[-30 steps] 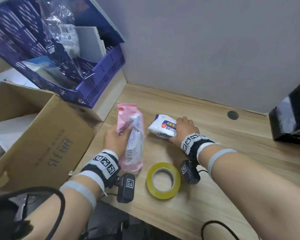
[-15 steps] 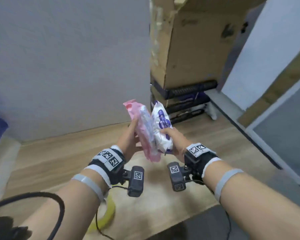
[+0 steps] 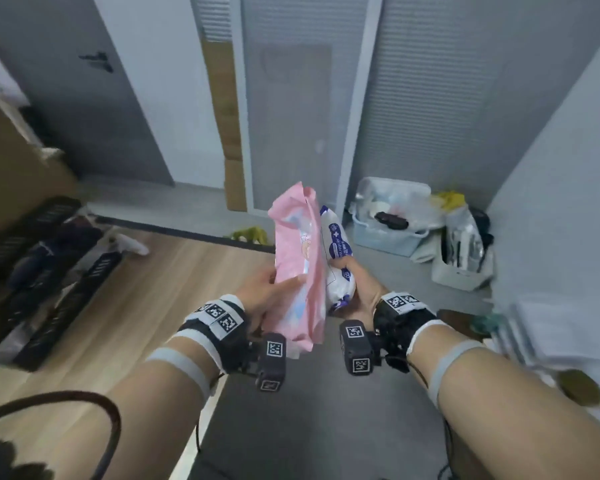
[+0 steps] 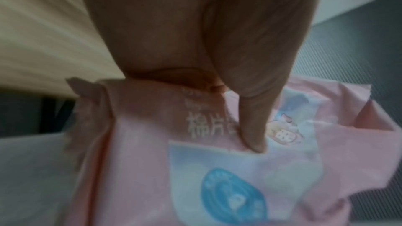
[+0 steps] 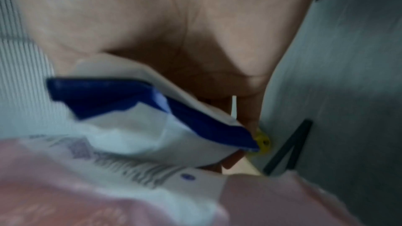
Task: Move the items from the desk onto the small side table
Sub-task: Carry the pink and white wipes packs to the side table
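— While both arms reach forward at chest height, what is each hand carrying?

— The left hand [image 3: 262, 295] grips a pink packet [image 3: 298, 268], thumb pressed across its printed front and the fingers curled behind it. In the left wrist view the thumb [image 4: 253, 123] lies beside white Chinese characters, above a pale blue panel with a round blue badge.

— And the other grip?

— The right hand [image 3: 362, 289] is closed round a white packet with blue print [image 3: 336, 263], held upright by its lower half. The right wrist view shows the palm cupping it from behind, a dark blue band running along its edge.

— Do the two packets touch?

— They stand side by side, the pink one in front and taller, the white one pressed against its right face. Both are in the air, over a floor that is wood on the left [image 3: 125, 306] and grey on the right.

— What lies around them?

— A pale blue plastic bin [image 3: 385, 237] full of odds and ends sits on the grey floor ahead, next to a white box [image 3: 461, 271] of bags. Dark slatted trays [image 3: 49, 271] lie at the left. White folded material [image 3: 551, 327] is at the far right; what carries it I cannot tell.
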Demonstrator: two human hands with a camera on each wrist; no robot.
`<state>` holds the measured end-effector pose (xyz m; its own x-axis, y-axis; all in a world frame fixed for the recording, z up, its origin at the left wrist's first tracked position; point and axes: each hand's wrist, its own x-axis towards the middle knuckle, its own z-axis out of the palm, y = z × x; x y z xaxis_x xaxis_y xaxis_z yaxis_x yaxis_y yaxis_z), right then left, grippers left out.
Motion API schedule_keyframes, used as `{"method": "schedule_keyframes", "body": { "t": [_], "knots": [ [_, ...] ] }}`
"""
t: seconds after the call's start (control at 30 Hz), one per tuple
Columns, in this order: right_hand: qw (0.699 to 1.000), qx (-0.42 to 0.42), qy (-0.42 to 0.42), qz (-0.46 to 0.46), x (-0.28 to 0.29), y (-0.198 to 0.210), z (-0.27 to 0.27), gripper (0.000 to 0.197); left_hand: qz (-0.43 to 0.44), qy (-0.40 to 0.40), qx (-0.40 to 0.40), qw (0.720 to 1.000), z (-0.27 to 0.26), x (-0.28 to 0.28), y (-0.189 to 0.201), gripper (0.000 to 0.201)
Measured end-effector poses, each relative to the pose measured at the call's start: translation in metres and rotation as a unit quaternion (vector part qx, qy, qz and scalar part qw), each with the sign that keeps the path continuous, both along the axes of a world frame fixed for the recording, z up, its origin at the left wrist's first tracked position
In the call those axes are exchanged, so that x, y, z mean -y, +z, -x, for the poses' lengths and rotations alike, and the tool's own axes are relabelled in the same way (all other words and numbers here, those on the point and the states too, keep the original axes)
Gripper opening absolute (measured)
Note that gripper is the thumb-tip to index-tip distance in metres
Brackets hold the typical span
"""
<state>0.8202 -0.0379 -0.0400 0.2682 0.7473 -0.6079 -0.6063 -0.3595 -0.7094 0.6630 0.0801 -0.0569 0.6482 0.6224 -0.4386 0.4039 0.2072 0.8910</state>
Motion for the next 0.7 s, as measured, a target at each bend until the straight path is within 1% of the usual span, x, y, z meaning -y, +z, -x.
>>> {"method": "schedule_keyframes", "body": {
  "t": [0.03,0.1,0.13,0.2,0.23,0.27,0.3,0.33,0.37,0.4,0.43,0.47,0.57,0.6,0.63,0.7],
  "knots": [
    [0.999,0.013,-0.023,0.024,0.019,-0.006,-0.023,0.021,-0.001,-0.015,-0.015,1.0,-0.027,0.007,-0.007,0.055],
    [0.993,0.04,-0.068,0.087,0.062,-0.03,-0.078,0.024,-0.006,-0.023,-0.046,0.999,-0.09,0.023,-0.036,0.061],
    [0.987,0.061,-0.087,0.121,0.08,-0.048,-0.102,0.031,-0.015,-0.019,-0.061,0.998,-0.115,0.028,-0.052,0.062],
    [0.973,0.101,-0.101,0.183,0.119,-0.084,-0.142,0.055,-0.013,-0.004,-0.078,0.997,-0.158,0.04,-0.084,0.064],
    [0.962,0.127,-0.112,0.212,0.144,-0.098,-0.161,0.057,-0.006,-0.003,-0.089,0.996,-0.185,0.055,-0.094,0.066],
    [0.952,0.146,-0.119,0.241,0.163,-0.108,-0.173,0.053,-0.004,-0.003,-0.105,0.994,-0.203,0.067,-0.1,0.065],
    [0.942,0.145,-0.139,0.268,0.186,-0.124,-0.187,0.048,-0.008,-0.022,-0.129,0.991,-0.223,0.083,-0.106,0.055],
    [0.932,0.143,-0.16,0.291,0.209,-0.138,-0.202,0.047,-0.009,-0.044,-0.152,0.987,-0.245,0.1,-0.115,0.041],
    [0.926,0.14,-0.178,0.303,0.232,-0.152,-0.213,0.053,-0.01,-0.064,-0.178,0.982,-0.264,0.115,-0.124,0.031],
    [0.922,0.146,-0.191,0.303,0.246,-0.164,-0.22,0.063,-0.011,-0.074,-0.193,0.978,-0.275,0.124,-0.132,0.029],
    [0.92,0.138,-0.2,0.308,0.261,-0.176,-0.226,0.069,-0.012,-0.088,-0.207,0.974,-0.287,0.134,-0.14,0.032],
    [0.917,0.129,-0.213,0.312,0.276,-0.189,-0.234,0.068,-0.005,-0.096,-0.214,0.972,-0.301,0.144,-0.154,0.037],
    [0.903,0.1,-0.233,0.347,0.309,-0.216,-0.249,0.054,0.023,-0.066,-0.178,0.981,-0.336,0.163,-0.193,0.053],
    [0.9,0.096,-0.234,0.356,0.318,-0.227,-0.253,0.052,0.024,-0.072,-0.182,0.98,-0.349,0.168,-0.205,0.055],
    [0.894,0.09,-0.237,0.369,0.324,-0.238,-0.257,0.054,0.025,-0.085,-0.187,0.978,-0.362,0.17,-0.218,0.057],
    [0.886,0.09,-0.231,0.393,0.331,-0.263,-0.263,0.051,0.044,-0.091,-0.188,0.977,-0.388,0.174,-0.245,0.067]
  ]
}}
